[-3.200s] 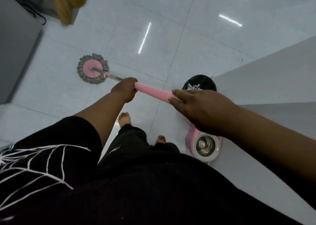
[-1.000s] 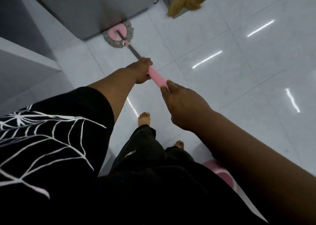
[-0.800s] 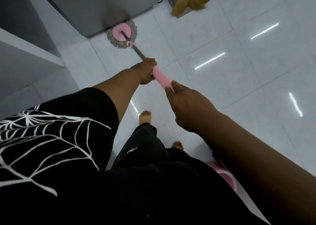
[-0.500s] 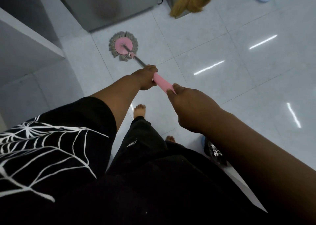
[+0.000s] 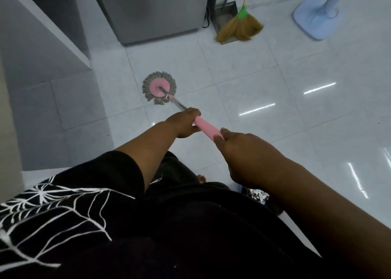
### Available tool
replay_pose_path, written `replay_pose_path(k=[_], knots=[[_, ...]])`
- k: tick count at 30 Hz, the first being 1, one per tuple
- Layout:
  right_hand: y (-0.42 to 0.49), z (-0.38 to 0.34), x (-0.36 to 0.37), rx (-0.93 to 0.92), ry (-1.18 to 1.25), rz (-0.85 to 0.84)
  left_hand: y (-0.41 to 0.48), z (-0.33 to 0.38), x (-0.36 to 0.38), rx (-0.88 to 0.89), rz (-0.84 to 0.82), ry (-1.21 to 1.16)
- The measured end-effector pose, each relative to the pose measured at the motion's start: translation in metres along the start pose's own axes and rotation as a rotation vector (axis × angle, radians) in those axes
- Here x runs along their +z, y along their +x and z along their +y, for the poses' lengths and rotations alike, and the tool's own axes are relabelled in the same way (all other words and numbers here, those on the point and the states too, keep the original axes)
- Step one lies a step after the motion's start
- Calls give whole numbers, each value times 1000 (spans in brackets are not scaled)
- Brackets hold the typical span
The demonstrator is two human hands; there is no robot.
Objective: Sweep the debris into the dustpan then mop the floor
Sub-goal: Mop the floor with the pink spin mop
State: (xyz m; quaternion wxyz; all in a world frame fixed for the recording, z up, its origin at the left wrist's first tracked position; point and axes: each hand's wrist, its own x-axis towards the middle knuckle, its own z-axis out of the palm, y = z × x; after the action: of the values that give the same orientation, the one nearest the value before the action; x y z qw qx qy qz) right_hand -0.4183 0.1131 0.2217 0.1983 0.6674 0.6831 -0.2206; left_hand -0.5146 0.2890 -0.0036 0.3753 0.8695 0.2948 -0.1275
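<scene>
A round mop head [image 5: 159, 87] with grey fringe and a pink disc lies flat on the white tiled floor [image 5: 264, 84]. Its metal shaft rises into a pink handle [image 5: 206, 127]. My left hand [image 5: 183, 122] grips the handle's lower end. My right hand [image 5: 245, 151] grips it higher up, nearer my body. A straw broom [image 5: 240, 30] with a green collar leans against a grey dustpan [image 5: 225, 14] at the back. No debris shows on the tiles.
A grey appliance [image 5: 152, 9] stands at the back, with a grey counter side [image 5: 33, 52] on the left. A pale blue fan base [image 5: 315, 19] sits at the back right. A dark bin [image 5: 257, 195] peeks out by my right arm. My bare toes [image 5: 201, 178] show below.
The mop head has slid back from the foot of the grey appliance toward me across the tiles. Both hands keep their hold on the handle.
</scene>
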Motion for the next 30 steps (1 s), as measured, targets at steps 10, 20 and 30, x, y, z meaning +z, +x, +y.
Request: replay_pose_path(k=[10, 20, 30], knots=[[88, -10, -29, -34, 6, 21, 27, -60, -54, -89, 56, -65], [251, -48, -95, -89, 4, 85, 79, -196, -169, -169, 31, 1], [281, -60, -108, -104, -6, 127, 85, -225, -188, -207, 28, -1]])
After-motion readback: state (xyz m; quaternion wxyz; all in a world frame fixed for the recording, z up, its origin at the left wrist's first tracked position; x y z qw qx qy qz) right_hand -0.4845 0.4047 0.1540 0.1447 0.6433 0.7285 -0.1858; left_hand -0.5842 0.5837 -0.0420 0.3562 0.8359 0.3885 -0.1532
